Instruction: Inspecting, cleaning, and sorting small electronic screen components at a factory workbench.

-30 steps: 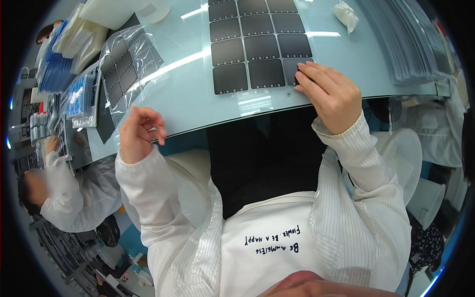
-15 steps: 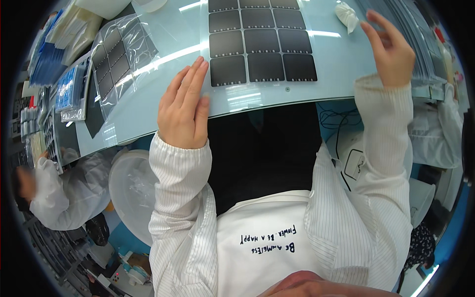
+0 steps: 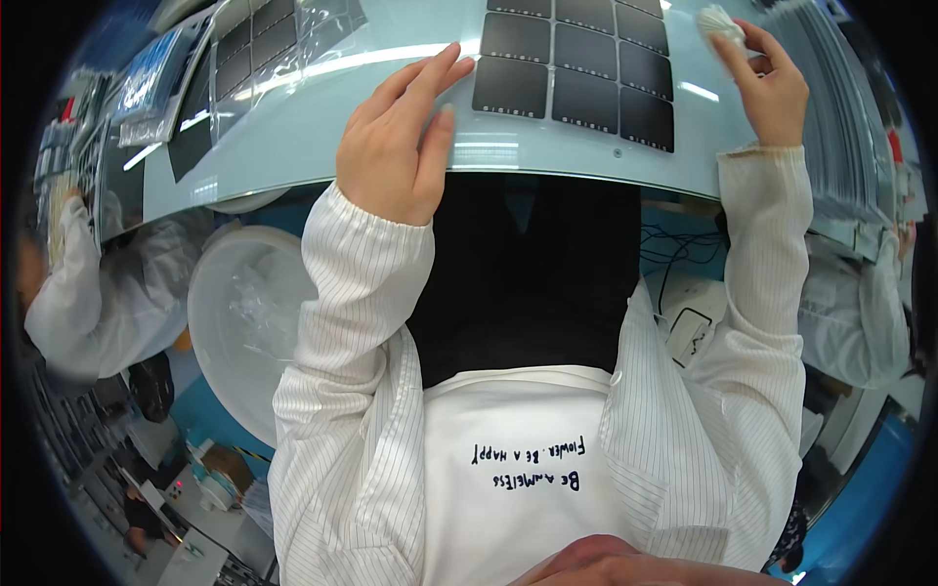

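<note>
Dark grey rectangular plates (image 3: 584, 49) with rounded corners lie in neat rows on the glass-topped table (image 3: 391, 73). Just left of them, my left hand (image 3: 396, 137) hovers or rests at the table edge; its fingers are stretched out and nothing is in them. Off to the right of the rows, my right hand (image 3: 770, 93) pinches a small white cloth bundle (image 3: 719, 23) between thumb and fingers. The far rows run out of the picture at the top.
Clear plastic film (image 3: 322, 29) and more dark plates (image 3: 256, 39) lie at the far left. Tall stacks of thin sheets (image 3: 831, 107) stand on the right. Below the table's left side is a white round tub (image 3: 244, 332). A person in white sleeves (image 3: 137, 293) sits at left.
My right hand has closed on the white cloth bundle, which lay loose on the table before. The view has shifted, so the plates appear further right. My left hand stays open.
</note>
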Action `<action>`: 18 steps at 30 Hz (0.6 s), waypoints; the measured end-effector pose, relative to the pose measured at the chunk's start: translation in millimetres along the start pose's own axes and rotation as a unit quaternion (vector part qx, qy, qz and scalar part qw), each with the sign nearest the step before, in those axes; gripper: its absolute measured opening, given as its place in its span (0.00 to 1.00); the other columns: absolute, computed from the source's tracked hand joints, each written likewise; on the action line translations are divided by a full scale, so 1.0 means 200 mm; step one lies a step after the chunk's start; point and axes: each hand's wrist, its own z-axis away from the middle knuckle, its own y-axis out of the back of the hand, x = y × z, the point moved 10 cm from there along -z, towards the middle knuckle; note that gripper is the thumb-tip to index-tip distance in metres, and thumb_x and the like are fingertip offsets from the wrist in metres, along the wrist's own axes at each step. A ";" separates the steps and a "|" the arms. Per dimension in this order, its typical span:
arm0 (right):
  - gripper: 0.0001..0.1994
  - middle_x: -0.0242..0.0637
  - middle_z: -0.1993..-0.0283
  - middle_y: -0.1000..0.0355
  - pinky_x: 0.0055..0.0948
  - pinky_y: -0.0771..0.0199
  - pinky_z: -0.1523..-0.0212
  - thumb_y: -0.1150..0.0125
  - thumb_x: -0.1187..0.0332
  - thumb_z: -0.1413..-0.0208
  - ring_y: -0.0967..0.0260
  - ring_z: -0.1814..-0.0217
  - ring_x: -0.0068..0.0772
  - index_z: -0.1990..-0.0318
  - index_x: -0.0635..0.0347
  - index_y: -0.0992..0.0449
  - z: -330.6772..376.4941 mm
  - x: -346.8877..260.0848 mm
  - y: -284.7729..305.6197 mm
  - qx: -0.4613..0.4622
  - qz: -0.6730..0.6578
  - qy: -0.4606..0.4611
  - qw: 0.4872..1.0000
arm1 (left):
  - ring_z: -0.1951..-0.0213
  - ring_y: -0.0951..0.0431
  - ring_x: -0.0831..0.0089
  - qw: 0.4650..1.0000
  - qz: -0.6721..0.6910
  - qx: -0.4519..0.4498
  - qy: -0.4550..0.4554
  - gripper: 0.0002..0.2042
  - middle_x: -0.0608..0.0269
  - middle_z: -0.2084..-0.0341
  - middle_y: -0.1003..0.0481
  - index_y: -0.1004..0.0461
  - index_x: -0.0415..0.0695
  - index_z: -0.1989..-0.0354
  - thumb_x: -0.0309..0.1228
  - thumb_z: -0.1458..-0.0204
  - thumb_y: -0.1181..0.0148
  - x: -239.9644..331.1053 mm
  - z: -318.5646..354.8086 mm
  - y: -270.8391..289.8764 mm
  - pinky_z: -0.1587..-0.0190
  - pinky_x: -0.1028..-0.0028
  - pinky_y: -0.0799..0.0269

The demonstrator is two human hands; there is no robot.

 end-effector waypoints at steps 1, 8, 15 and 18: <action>0.17 0.29 0.70 0.26 0.14 0.35 0.73 0.35 0.63 0.52 0.34 0.74 0.14 0.54 0.56 0.24 0.05 -0.23 -0.07 -0.031 -0.093 0.058 0.993 | 0.51 0.29 0.64 1.000 -0.004 -0.004 0.019 0.22 0.69 0.56 0.25 0.35 0.43 0.45 0.22 0.52 0.52 -0.03 0.03 0.02 0.49 0.68 0.36; 0.14 0.33 0.70 0.32 0.18 0.36 0.79 0.34 0.69 0.56 0.35 0.78 0.21 0.61 0.63 0.26 0.40 -1.10 -0.36 -0.171 -0.282 0.281 0.901 | 0.52 0.28 0.62 0.999 0.029 0.014 0.034 0.23 0.66 0.56 0.25 0.37 0.43 0.44 0.22 0.52 0.53 -0.07 0.04 0.03 0.49 0.68 0.35; 0.13 0.36 0.72 0.33 0.22 0.36 0.78 0.34 0.67 0.58 0.34 0.77 0.27 0.65 0.63 0.26 0.30 -0.98 -0.36 -0.121 -0.195 0.235 0.944 | 0.54 0.27 0.60 0.995 0.077 0.034 0.050 0.23 0.60 0.57 0.25 0.37 0.40 0.44 0.21 0.52 0.54 -0.07 0.04 0.04 0.51 0.68 0.33; 0.13 0.34 0.72 0.35 0.22 0.37 0.79 0.33 0.67 0.58 0.36 0.78 0.26 0.66 0.63 0.26 0.40 -1.12 -0.33 -0.183 -0.237 0.267 0.916 | 0.55 0.26 0.61 0.992 0.096 0.047 0.073 0.22 0.59 0.57 0.25 0.37 0.40 0.44 0.21 0.52 0.54 -0.09 0.05 0.06 0.51 0.68 0.33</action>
